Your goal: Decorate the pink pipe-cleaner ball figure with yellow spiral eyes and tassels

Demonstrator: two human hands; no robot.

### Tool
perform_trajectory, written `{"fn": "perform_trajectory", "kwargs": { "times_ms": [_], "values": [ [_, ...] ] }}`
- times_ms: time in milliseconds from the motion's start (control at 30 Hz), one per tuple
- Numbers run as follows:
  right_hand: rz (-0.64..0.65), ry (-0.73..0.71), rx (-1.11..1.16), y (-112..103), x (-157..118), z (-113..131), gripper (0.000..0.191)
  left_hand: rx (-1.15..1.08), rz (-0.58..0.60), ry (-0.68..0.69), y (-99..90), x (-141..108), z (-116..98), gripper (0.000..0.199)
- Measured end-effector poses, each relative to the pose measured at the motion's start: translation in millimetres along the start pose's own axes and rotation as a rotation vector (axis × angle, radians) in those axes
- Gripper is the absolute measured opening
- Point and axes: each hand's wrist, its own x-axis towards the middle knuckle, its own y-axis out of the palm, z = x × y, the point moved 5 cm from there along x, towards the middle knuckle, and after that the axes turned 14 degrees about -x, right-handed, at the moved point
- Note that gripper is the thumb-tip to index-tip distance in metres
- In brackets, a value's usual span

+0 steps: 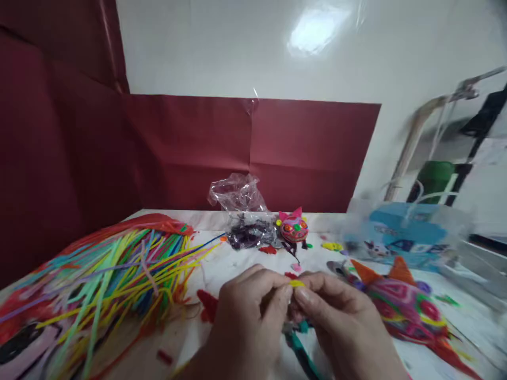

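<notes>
My left hand (249, 311) and my right hand (336, 316) meet low in the middle of the head view, fingertips pinched together on a small yellow piece (297, 283). A teal strip (301, 348) hangs below the fingers. To the left lies a big heap of coloured pipe-cleaner strips (119, 274). To the right lies a colourful fish-like craft figure (400, 306) with orange fins.
A small round pink cat-like figure (293, 228) stands behind the hands, beside a clear plastic bag (241, 211) with dark bits. A blue box (404, 232) sits at the right. Dark red paper (198, 148) lines the wall. Small coloured scraps dot the white table (237, 264).
</notes>
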Motion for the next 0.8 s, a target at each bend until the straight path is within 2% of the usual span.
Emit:
{"fn": "perform_trajectory", "kwargs": {
  "times_ms": [133, 267, 400, 533, 667, 800],
  "values": [
    [0.043, -0.020, -0.161, -1.8, 1.8, 10.0, 0.030, 0.056, 0.017, 0.026, -3.6, 2.1, -1.1, 0.020],
    [-0.060, -0.070, -0.390, -12.4, 6.0, 25.3, 0.028, 0.169, 0.075, 0.014, -5.2, 5.3, -1.1, 0.018],
    [0.075, -0.050, -0.701, -9.7, 7.5, 34.1, 0.029, 0.308, 0.186, -0.005, -1.0, 5.0, 1.4, 0.019],
    [0.213, -0.015, -0.869, -7.4, 7.0, 32.3, 0.024, 0.385, 0.301, -0.029, 6.0, 2.0, 6.8, 0.020],
    [0.251, -0.036, -1.013, -9.4, 6.4, 28.4, 0.022, 0.393, 0.342, -0.033, 10.7, 0.2, 11.8, 0.018],
    [0.299, -0.010, -1.042, -8.6, 5.4, 22.4, 0.019, 0.362, 0.334, -0.038, 12.1, 0.2, 13.4, 0.015]
  ]
}}
